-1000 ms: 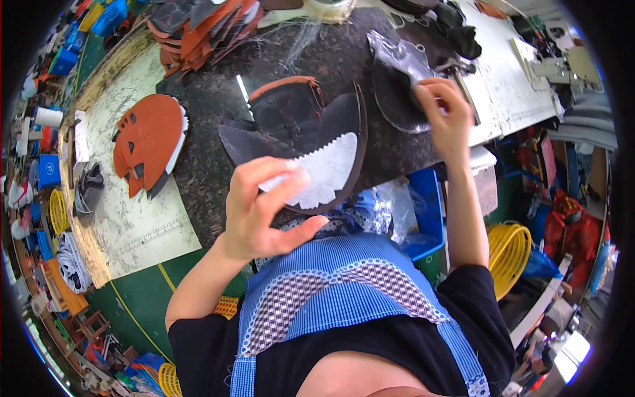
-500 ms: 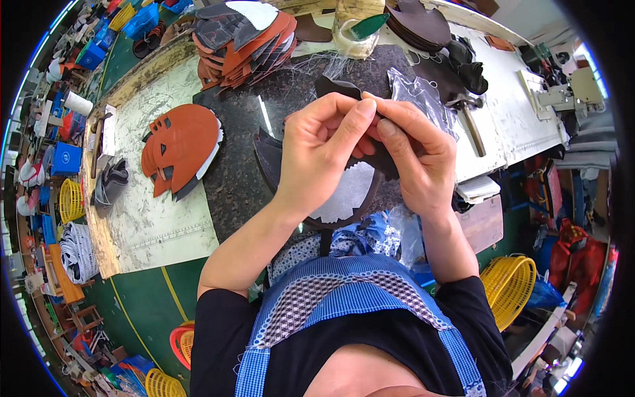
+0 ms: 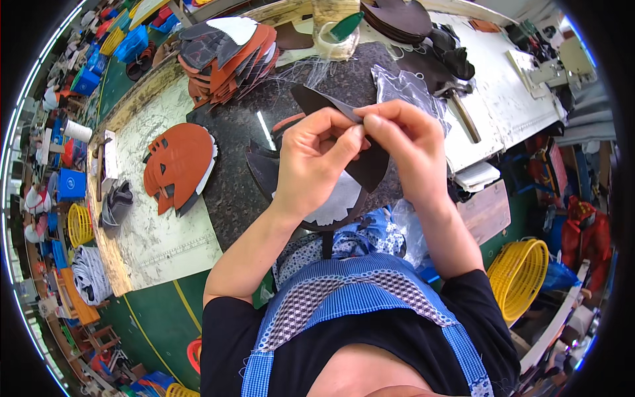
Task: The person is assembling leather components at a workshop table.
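Observation:
Above the dark speckled slab (image 3: 228, 142), both my hands pinch the edge of a dark brown leather piece (image 3: 370, 169). My left hand (image 3: 311, 162) is closed, with thumb and forefinger on the fold. My right hand (image 3: 413, 142) grips the same edge right beside it, fingertips nearly touching the left ones. One flap of the leather sticks out beyond my fingers, and another hangs below between the hands. Under them lies a dark piece with a pale grey, notched lining (image 3: 340, 198), partly covered by my left hand. An orange-brown edge shows behind that hand.
On the left lies a fanned pile of orange-brown cut pieces (image 3: 178, 165). A taller stack (image 3: 228, 56) stands at the back. Farther right are a tape roll with a green tool (image 3: 347, 26), dark leather pieces (image 3: 400, 20), a clear plastic bag (image 3: 403, 86) and a hammer (image 3: 465, 116).
Both hands have turned the leather piece so more of its far flap and lower part shows. My right fingers have straightened along the edge. The whole view has shifted slightly.

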A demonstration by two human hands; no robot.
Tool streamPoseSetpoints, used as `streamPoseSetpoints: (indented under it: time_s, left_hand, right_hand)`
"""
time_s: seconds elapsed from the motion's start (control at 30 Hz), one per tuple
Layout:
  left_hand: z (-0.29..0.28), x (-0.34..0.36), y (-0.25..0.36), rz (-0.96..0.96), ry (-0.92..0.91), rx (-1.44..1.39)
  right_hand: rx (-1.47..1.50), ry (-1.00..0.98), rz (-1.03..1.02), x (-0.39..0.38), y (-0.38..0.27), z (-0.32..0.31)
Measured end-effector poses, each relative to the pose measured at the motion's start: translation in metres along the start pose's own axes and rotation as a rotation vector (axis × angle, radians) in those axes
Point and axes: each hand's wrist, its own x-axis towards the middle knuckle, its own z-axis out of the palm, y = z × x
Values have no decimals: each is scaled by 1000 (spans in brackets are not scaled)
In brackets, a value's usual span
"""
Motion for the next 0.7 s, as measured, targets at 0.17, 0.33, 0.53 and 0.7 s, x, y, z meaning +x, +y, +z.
streamPoseSetpoints:
  time_s: [0.17, 0.33, 0.53, 0.7]
  left_hand:
    - [-7, -5, 9, -34, -109, 83]
    - [4, 16, 69, 824, -348, 1152]
    - [37, -18, 56, 1064, -999, 974]
    - [72, -47, 57, 1219, -739, 476]
  right_hand:
    - [347, -75, 264, 11, 11, -26]
    - [82, -330, 208, -18, -22, -29]
    - [229, -434, 556, -67, -3, -55]
    - [-1257, -146, 702, -202, 161, -216]
